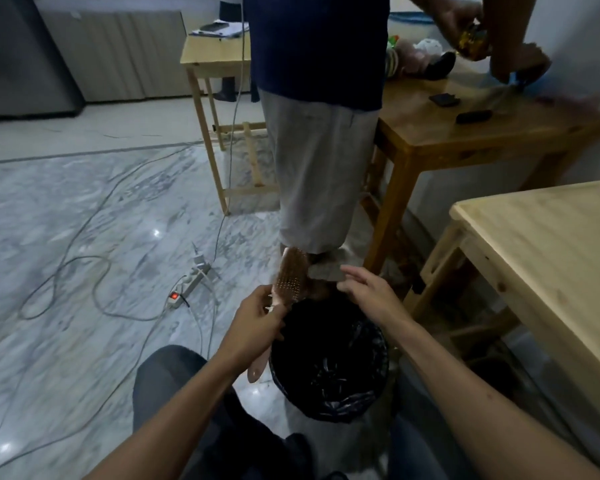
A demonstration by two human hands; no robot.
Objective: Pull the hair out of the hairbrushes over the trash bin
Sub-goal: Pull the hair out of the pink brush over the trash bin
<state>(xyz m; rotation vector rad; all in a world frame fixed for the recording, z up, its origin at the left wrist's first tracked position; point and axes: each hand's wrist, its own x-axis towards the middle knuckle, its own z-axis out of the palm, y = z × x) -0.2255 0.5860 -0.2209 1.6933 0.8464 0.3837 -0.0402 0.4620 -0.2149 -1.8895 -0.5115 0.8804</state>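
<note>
The left grip [257, 315] clasped the pink hairbrush [290, 279] above the trash bin's [329, 407] far-left rim; the right grip [368, 289] hovered just beside it, open, empty.

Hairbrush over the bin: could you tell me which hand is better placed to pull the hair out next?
Right. The left hand already grips the hairbrush by its handle above the trash bin, bristles facing up. The right hand is empty, fingers open, just beside the brush head, so it can likely pinch the hair.
</note>
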